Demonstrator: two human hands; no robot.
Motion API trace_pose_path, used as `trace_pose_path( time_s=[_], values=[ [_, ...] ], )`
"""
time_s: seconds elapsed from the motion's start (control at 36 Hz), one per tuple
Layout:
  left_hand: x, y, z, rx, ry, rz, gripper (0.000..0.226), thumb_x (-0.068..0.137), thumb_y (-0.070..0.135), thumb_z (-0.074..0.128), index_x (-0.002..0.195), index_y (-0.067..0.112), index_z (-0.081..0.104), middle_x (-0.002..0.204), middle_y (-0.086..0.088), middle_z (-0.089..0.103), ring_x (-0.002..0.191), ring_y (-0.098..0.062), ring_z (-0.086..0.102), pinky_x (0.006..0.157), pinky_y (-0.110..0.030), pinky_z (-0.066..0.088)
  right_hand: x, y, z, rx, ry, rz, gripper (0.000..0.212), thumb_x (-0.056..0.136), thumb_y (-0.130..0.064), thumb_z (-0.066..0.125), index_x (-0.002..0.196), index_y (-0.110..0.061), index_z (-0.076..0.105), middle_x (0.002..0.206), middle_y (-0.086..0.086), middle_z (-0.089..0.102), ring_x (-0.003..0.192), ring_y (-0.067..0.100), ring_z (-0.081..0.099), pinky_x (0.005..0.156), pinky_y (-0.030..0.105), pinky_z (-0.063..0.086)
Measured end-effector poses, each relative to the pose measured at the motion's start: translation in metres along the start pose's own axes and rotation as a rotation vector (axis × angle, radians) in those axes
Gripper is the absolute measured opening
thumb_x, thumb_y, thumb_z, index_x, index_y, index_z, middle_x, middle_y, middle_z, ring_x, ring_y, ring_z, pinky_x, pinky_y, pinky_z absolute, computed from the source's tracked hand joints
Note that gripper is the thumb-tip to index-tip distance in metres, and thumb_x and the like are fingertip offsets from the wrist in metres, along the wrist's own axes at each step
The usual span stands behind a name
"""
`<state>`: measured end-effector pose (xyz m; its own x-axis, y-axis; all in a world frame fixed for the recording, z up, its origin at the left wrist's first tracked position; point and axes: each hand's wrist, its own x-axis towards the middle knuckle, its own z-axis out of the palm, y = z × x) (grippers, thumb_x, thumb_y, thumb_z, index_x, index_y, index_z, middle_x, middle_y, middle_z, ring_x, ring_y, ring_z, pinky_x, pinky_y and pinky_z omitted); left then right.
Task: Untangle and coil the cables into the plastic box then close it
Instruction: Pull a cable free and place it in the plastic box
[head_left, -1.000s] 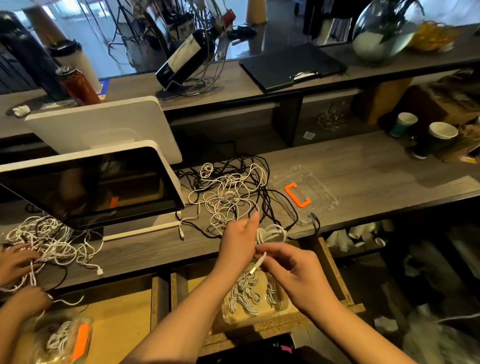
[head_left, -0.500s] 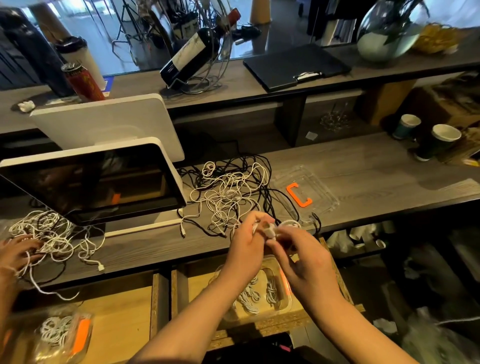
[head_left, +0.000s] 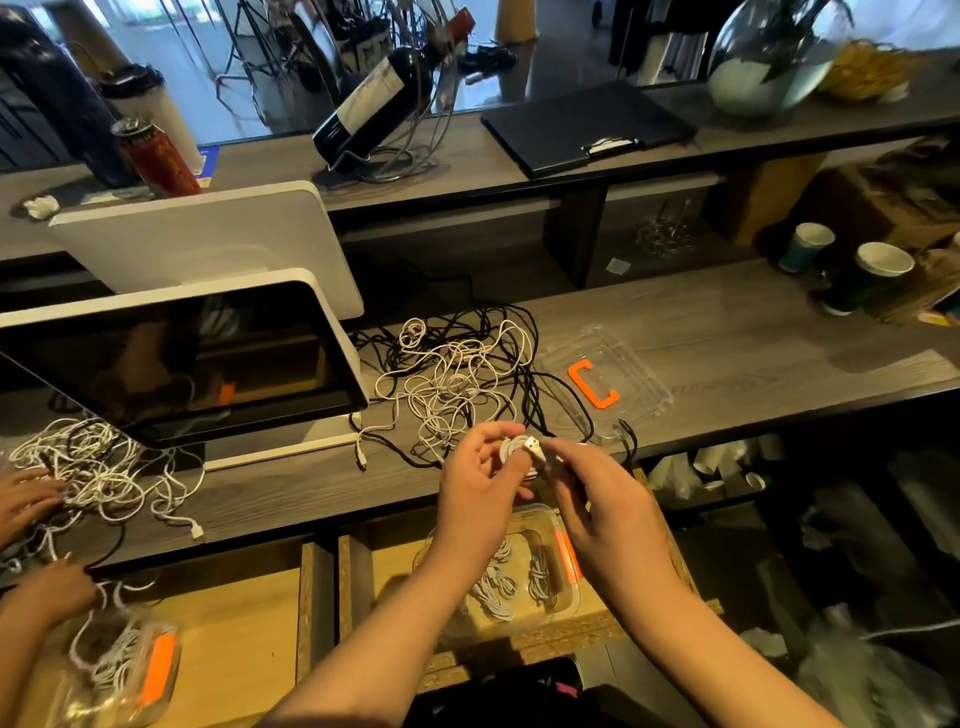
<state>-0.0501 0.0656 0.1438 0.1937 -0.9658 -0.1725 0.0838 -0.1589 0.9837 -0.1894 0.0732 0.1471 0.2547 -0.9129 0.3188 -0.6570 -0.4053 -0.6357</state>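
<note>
A tangle of white and black cables (head_left: 457, 379) lies on the grey counter. Just in front of it my left hand (head_left: 480, 488) grips a small coil of white cable (head_left: 514, 449). My right hand (head_left: 597, 493) pinches the coil's white plug end (head_left: 535, 447). Below my hands, on a lower wooden shelf, stands the clear plastic box (head_left: 563, 597) with an orange latch. Several coiled white cables (head_left: 498, 587) lie inside it. The box's clear lid (head_left: 639, 374) with an orange clip lies on the counter to the right of the tangle.
A white-framed screen (head_left: 171, 364) stands left of the tangle. Another person's hands (head_left: 31, 499) work a second cable pile (head_left: 98, 462) at far left, above another clear box (head_left: 124, 675). Paper cups (head_left: 862, 275) stand at the right. A bottle in a wire holder (head_left: 379, 104) sits on the upper shelf.
My hands rose from below the counter edge up to it and came together. The loose plug end that my right hand held low is now pressed against the coil.
</note>
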Motion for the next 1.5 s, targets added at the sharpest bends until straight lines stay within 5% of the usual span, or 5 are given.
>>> trace_pose_path(
  time_s=[0.44,0.75,0.94,1.08,1.5],
  values=[
    [0.001,-0.007,-0.01,-0.006,-0.126,-0.045,0.037,0.098,0.003,0.059,0.126,0.028,0.063,0.125,0.016,0.065,0.107,-0.004,0.068,0.083,-0.021,0.055,0.008,0.005,0.005,-0.143,-0.091,0.033,0.048,0.076,0.008,0.074,0.117,-0.015,0.066,0.094,0.0,0.059,0.083,0.009,0.051,0.066,0.011,0.036],
    [0.008,-0.013,-0.019,0.281,-0.123,-0.042,0.032,0.096,0.013,0.064,0.125,0.028,0.068,0.117,0.004,0.065,0.085,-0.009,0.07,0.085,-0.03,0.059,0.011,0.012,0.017,-0.318,-0.228,0.036,0.062,0.057,-0.006,0.093,0.111,-0.029,0.07,0.074,-0.007,0.046,0.061,0.008,0.037,0.046,0.017,0.028],
    [0.007,-0.016,-0.019,0.439,-0.161,0.04,0.033,0.095,0.018,0.065,0.124,0.034,0.07,0.104,0.019,0.063,0.097,-0.006,0.062,0.094,-0.039,0.055,0.015,0.009,0.009,-0.173,-0.291,0.146,0.014,0.097,-0.022,0.062,0.109,-0.018,0.067,0.101,-0.002,0.069,0.095,0.017,0.065,0.078,0.028,0.048],
    [0.006,-0.009,-0.017,0.308,-0.183,0.033,0.037,0.097,0.01,0.063,0.116,0.04,0.067,0.106,0.012,0.062,0.084,-0.013,0.065,0.074,-0.024,0.059,0.015,0.006,0.007,-0.169,-0.223,0.057,0.007,0.087,-0.015,0.074,0.093,-0.014,0.071,0.086,-0.002,0.07,0.081,0.018,0.067,0.069,0.033,0.054],
    [0.005,-0.009,-0.019,0.19,-0.198,0.007,0.039,0.096,0.0,0.061,0.112,0.035,0.07,0.112,0.003,0.066,0.075,-0.011,0.069,0.071,-0.022,0.057,0.013,0.018,0.011,-0.27,-0.122,-0.071,0.036,0.072,-0.017,0.085,0.104,-0.021,0.069,0.101,0.0,0.056,0.097,0.017,0.05,0.076,0.029,0.038]
  ],
)
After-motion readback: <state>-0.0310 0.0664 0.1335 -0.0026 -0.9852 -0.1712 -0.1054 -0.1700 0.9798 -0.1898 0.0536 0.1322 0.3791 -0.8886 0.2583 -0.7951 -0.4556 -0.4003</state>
